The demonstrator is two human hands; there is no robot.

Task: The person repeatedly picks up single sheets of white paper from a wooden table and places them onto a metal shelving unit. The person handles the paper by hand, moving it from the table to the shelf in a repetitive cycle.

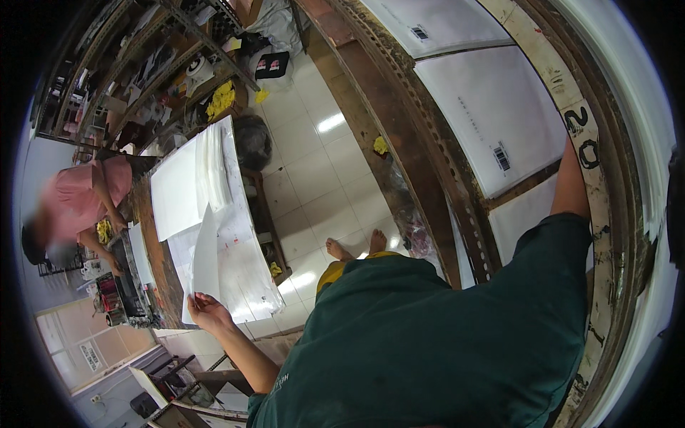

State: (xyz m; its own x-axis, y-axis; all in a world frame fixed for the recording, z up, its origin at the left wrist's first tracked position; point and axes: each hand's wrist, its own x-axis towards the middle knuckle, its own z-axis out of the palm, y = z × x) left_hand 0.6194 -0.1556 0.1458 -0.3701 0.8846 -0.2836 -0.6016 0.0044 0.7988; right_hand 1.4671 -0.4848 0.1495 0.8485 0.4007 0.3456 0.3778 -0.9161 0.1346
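My left hand [207, 312] is closed on the lower edge of a white sheet [207, 253], which stands partly lifted and curved. The sheet's lower end overlaps a clear plastic-like covering [253, 285] on the table. Beside it lies a thick stack of white sheets [187, 182]. My right arm [571, 187] stretches forward on the right, along a pale strip with dark markings [581, 135]. The right hand itself is hidden past the strip. Near that arm, flat white packs with barcode labels [492, 114] lie in a row on a brown rack.
A co-worker in a pink top [89, 192] bends over the far side of the table. Metal shelves [143, 71] full of goods stand at the back left. A black bag [253, 143] sits on the tiled floor [314, 164] between table and rack.
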